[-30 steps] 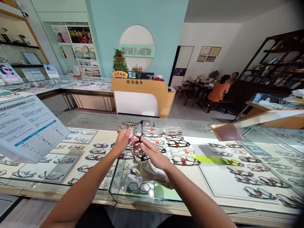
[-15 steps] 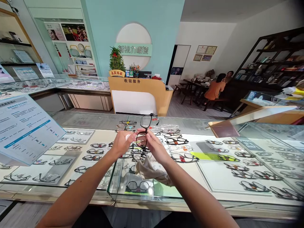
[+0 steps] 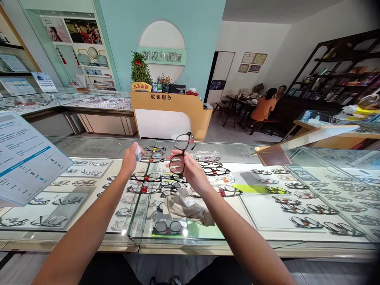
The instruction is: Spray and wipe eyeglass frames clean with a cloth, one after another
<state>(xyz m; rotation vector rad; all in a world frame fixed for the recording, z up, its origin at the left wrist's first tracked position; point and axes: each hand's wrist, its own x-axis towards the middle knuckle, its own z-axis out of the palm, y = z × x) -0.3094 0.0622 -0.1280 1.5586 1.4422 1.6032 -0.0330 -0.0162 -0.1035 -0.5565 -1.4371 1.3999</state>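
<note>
Glasses: right hand grips mid-frame, probably sparing lenses | White item: clenched, left hand | Cloth: toward counter's front edge

The glasses have a smooth, glossy black frame that looks like plastic, around clear, shiny lenses. The cloth is soft, matt and creased. Smooth, reflective glass tops the bench. The sign looks like smooth printed paper. Pale wood, evenly finished, faces the cash desk; dark wood forms the shelf. The wall looks smooth, matt and painted.
</note>
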